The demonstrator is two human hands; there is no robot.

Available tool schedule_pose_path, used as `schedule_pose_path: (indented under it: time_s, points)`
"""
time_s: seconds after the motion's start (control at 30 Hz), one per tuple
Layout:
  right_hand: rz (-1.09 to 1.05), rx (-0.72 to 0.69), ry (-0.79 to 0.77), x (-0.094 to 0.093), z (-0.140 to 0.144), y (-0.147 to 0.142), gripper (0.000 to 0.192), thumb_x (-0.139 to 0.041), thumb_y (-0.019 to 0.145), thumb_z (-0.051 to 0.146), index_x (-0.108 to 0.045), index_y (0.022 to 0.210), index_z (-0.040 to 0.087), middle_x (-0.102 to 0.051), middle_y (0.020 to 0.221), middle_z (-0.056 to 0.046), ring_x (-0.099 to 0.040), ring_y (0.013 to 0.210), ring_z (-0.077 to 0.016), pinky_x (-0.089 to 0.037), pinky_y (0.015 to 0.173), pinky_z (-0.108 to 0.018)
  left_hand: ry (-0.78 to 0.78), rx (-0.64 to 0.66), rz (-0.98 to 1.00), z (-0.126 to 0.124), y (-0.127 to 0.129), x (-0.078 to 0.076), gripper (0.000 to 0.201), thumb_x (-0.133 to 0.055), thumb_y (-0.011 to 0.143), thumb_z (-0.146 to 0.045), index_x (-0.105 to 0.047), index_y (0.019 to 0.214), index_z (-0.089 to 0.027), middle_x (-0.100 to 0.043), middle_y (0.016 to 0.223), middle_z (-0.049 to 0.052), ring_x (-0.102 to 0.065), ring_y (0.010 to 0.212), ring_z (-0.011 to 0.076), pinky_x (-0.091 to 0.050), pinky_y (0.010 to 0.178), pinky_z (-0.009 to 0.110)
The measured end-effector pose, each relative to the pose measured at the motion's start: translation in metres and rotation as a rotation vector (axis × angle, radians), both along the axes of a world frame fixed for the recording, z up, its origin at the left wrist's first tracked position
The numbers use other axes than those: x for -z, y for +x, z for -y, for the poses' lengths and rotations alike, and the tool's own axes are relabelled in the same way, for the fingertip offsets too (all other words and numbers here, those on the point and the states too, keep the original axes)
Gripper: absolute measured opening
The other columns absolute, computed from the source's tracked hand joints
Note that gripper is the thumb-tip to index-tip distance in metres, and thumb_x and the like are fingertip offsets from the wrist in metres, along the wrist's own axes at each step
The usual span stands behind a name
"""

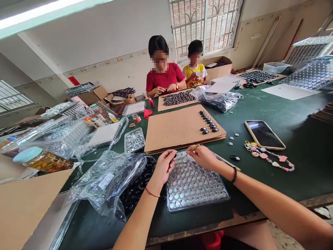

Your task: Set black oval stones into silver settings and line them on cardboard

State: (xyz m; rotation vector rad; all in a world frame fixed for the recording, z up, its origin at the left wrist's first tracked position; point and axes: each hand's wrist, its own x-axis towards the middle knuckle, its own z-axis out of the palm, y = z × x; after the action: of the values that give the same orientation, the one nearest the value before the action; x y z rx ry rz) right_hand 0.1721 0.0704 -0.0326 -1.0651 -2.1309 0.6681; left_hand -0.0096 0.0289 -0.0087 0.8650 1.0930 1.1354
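At lower centre, the left hand is pinching a small dark piece over the clear plastic blister tray of silvery round caps. The right hand, fingers curled, is gripping a thin stick above the tray's far edge. A brown cardboard sheet is lying just behind.

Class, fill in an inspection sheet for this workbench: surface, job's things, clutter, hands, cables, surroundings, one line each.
Surface: dark green table, front edge worn.
Job's things: clear blister tray of round cells under both hands; cardboard sheet behind it carrying a short row of black oval pieces.
Clutter: plastic bag of black pieces, small tub of silver parts, phone, bead chain, jar.
Hands: left hand and right hand pinch small items at the tray's far edge; items too small to identify.
Cables: nothing seen.
Surroundings: two people seated opposite, barred window, cardboard boxes.
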Motion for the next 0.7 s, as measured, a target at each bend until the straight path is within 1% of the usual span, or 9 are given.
schedule_pose_path:
  time_s: [0.1, 0.2, 0.27, 0.37, 0.43, 0.5, 0.6, 0.63, 0.7]
  points:
    - [-0.089, 0.039, -0.016, -0.005, 0.004, 0.004, 0.026, -0.04, 0.085, 0.028, -0.059, 0.072, 0.016, -0.063, 0.079, -0.006, -0.057, 0.07, -0.0165, -0.041, 0.063, -0.025, -0.031, 0.03, -0.007, 0.001, 0.001, 0.002, 0.027, -0.063, 0.067, -0.039, -0.053, 0.07, -0.015, -0.041, 0.053, -0.006, -0.028, 0.035, -0.0002, -0.014, 0.031, 0.013]
    - [-0.269, 0.03, -0.129, -0.012, 0.011, 0.009, 0.026, -0.037, 0.086, 0.034, -0.056, 0.083, 0.016, -0.059, 0.07, -0.003, -0.051, 0.051, -0.0117, -0.039, 0.05, -0.023, -0.042, 0.027, -0.163, 0.002, 0.006, 0.004, 0.031, -0.065, 0.064, -0.042, -0.055, 0.063, -0.013, -0.04, 0.052, -0.006, -0.029, 0.037, 0.0005, -0.015, 0.033, 0.014]
    - [-0.396, -0.007, -0.221, -0.016, 0.017, 0.011, 0.028, -0.035, 0.086, 0.037, -0.053, 0.086, 0.016, -0.056, 0.066, -0.002, -0.045, 0.043, -0.0091, -0.037, 0.044, -0.022, -0.026, 0.072, -0.268, 0.004, 0.01, 0.005, 0.029, -0.065, 0.065, -0.04, -0.061, 0.071, -0.012, -0.045, 0.056, -0.004, -0.032, 0.04, 0.0015, -0.021, 0.036, 0.014]
    - [-0.498, -0.054, -0.289, -0.02, 0.023, 0.011, 0.028, -0.036, 0.086, 0.039, -0.052, 0.086, 0.016, -0.055, 0.067, -0.002, -0.044, 0.043, -0.0084, -0.036, 0.042, -0.021, 0.049, 0.148, -0.373, 0.006, 0.015, 0.005, 0.031, -0.061, 0.069, -0.04, -0.065, 0.085, -0.013, -0.053, 0.062, -0.001, -0.038, 0.046, 0.0048, -0.028, 0.041, 0.016]
    - [-0.492, -0.076, -0.281, -0.02, 0.025, 0.01, 0.027, -0.038, 0.085, 0.039, -0.053, 0.085, 0.016, -0.054, 0.07, -0.002, -0.044, 0.044, -0.0078, -0.036, 0.041, -0.021, 0.119, 0.144, -0.484, 0.008, 0.016, 0.005, 0.031, -0.057, 0.072, -0.041, -0.066, 0.085, -0.013, -0.055, 0.061, 0.001, -0.043, 0.049, 0.0082, -0.033, 0.044, 0.018]
    - [-0.44, -0.076, -0.233, -0.019, 0.026, 0.009, 0.027, -0.038, 0.085, 0.038, -0.054, 0.083, 0.016, -0.054, 0.071, -0.003, -0.044, 0.045, -0.0075, -0.036, 0.042, -0.021, 0.237, 0.104, -0.659, 0.011, 0.017, 0.005, 0.03, -0.054, 0.074, -0.041, -0.067, 0.083, -0.014, -0.06, 0.064, 0.003, -0.05, 0.056, 0.0128, -0.039, 0.052, 0.023]
    - [-0.347, -0.059, -0.148, -0.017, 0.027, 0.008, 0.026, -0.038, 0.086, 0.036, -0.054, 0.079, 0.016, -0.053, 0.069, -0.003, -0.045, 0.047, -0.0079, -0.037, 0.044, -0.021, 0.433, 0.037, -0.895, 0.014, 0.018, 0.006, 0.027, -0.052, 0.076, -0.038, -0.068, 0.083, -0.018, -0.066, 0.08, 0.006, -0.057, 0.074, 0.0193, -0.042, 0.069, 0.029]
    - [-0.336, -0.06, -0.138, -0.016, 0.027, 0.008, 0.026, -0.038, 0.086, 0.035, -0.054, 0.079, 0.016, -0.053, 0.069, -0.003, -0.045, 0.046, -0.0079, -0.037, 0.044, -0.021, 0.459, 0.028, -0.92, 0.014, 0.018, 0.007, 0.027, -0.052, 0.076, -0.038, -0.068, 0.085, -0.018, -0.067, 0.083, 0.006, -0.057, 0.077, 0.02, -0.041, 0.071, 0.029]
    - [-0.35, -0.072, -0.152, -0.015, 0.028, 0.007, 0.026, -0.037, 0.087, 0.035, -0.054, 0.08, 0.016, -0.054, 0.072, -0.003, -0.046, 0.045, -0.0076, -0.038, 0.044, -0.021, 0.41, 0.049, -0.87, 0.014, 0.019, 0.009, 0.032, -0.051, 0.076, -0.04, -0.067, 0.091, -0.017, -0.066, 0.079, 0.006, -0.057, 0.07, 0.0188, -0.043, 0.065, 0.028]
